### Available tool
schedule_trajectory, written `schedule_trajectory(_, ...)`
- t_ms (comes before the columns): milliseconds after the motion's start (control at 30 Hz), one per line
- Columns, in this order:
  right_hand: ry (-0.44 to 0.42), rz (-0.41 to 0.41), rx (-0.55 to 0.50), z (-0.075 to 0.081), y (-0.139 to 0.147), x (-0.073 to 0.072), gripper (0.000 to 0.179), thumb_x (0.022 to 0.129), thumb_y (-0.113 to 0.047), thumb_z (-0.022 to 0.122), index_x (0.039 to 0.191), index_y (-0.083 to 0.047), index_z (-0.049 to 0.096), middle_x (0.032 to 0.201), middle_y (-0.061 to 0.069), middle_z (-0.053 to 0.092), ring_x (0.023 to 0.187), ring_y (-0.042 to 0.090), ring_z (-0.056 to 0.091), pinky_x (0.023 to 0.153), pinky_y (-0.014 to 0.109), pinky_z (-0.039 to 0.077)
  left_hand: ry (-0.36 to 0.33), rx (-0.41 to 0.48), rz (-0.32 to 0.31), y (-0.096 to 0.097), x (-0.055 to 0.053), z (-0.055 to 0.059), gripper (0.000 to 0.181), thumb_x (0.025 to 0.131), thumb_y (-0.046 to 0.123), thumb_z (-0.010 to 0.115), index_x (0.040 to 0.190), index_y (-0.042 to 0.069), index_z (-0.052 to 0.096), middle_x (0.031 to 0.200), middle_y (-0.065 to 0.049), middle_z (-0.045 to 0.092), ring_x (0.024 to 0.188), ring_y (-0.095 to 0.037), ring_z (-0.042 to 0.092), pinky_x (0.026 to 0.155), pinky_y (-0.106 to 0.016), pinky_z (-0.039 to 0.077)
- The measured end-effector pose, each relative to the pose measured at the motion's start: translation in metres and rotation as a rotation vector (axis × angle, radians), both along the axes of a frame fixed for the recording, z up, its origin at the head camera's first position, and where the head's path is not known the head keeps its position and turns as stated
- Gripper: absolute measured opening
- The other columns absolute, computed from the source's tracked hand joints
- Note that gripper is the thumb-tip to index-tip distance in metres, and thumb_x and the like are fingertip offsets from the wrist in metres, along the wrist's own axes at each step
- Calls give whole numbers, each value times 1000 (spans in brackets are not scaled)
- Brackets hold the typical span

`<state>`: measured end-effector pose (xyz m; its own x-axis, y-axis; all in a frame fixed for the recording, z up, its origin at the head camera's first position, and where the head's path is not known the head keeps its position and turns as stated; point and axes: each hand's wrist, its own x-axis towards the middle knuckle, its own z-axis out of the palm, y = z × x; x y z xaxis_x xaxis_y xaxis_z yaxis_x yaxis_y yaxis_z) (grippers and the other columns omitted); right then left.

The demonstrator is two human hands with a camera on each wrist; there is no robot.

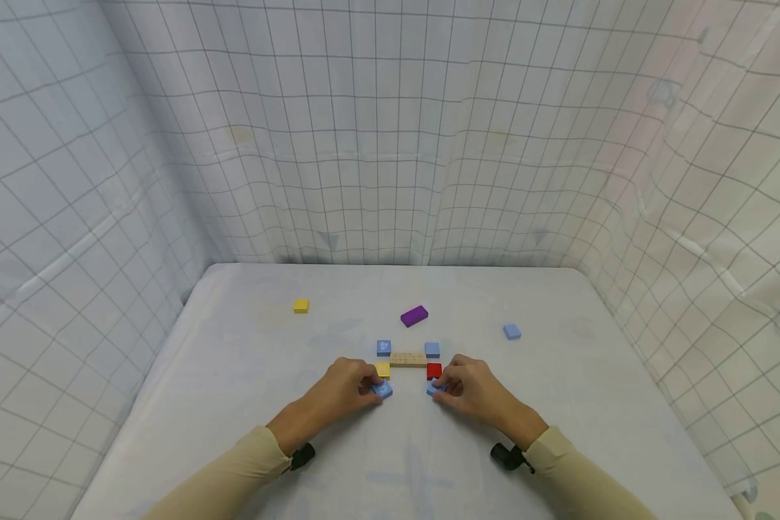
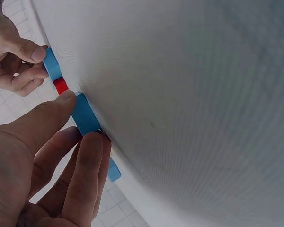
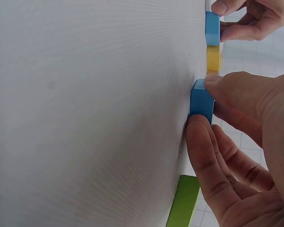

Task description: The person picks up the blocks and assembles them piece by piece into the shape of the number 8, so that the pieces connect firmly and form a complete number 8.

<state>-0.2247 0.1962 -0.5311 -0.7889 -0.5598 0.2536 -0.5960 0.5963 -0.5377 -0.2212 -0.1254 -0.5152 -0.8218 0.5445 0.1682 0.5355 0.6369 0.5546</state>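
Note:
My left hand (image 1: 349, 384) pinches a blue block (image 2: 86, 115) between thumb and fingers, low on the white table. Opposite it, my right hand (image 1: 476, 390) grips another blue block (image 3: 201, 100) the same way. Just beyond the left one lies a yellow block (image 1: 383, 370); a red block (image 1: 434, 371) sits beyond the right one. Between these two rows, slightly farther back, a wooden bar (image 1: 408, 360) lies crosswise. A blue block with a white mark (image 1: 383, 348) is at its left end and a plain blue block (image 1: 432, 350) at its right. Fingers partly cover both held blocks.
A purple block (image 1: 414, 316) lies behind the arrangement. Farther out are a yellow block (image 1: 301, 306) at back left and a blue block (image 1: 512, 331) at right. The right wrist view shows a green block (image 3: 183, 201) near that hand. Gridded white curtains surround the table.

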Motion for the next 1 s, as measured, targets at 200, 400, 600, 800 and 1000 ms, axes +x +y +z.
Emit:
schedule_trajectory(200,19,14,-18,0,0,0,12,95,-7,98,101,-8,88,99,4,75,84,0,71,76,17,65,-20,4,12,1,1,3,20,91,6,101,105,0,87,96,-8,86,81,-9,73,74,-18,61)
schedule_trajectory(400,14,16,-16,1,0,0,12,95,-7,97,101,-8,88,99,4,74,84,0,71,76,17,65,-29,12,12,1,1,4,20,91,6,100,104,0,87,96,-8,86,80,-8,71,73,-16,59)
schedule_trajectory(600,17,20,-10,2,0,0,12,96,-8,97,101,-8,87,99,4,74,83,1,71,76,17,65,-35,13,16,1,1,3,19,91,6,100,103,0,86,96,-8,86,80,-7,71,73,-16,60)
schedule_trajectory(800,33,13,5,2,0,3,14,95,-7,98,103,-8,87,100,5,75,84,1,71,77,17,65,-27,20,11,1,1,1,19,91,6,100,103,0,86,96,-8,86,80,-5,71,73,-16,60)
schedule_trajectory(1000,7,-1,29,3,-2,4,16,95,-10,98,107,-9,87,102,3,76,85,-1,68,79,16,64,-13,13,6,0,-1,0,19,91,6,101,102,0,87,95,-7,86,79,-2,69,72,-16,60)
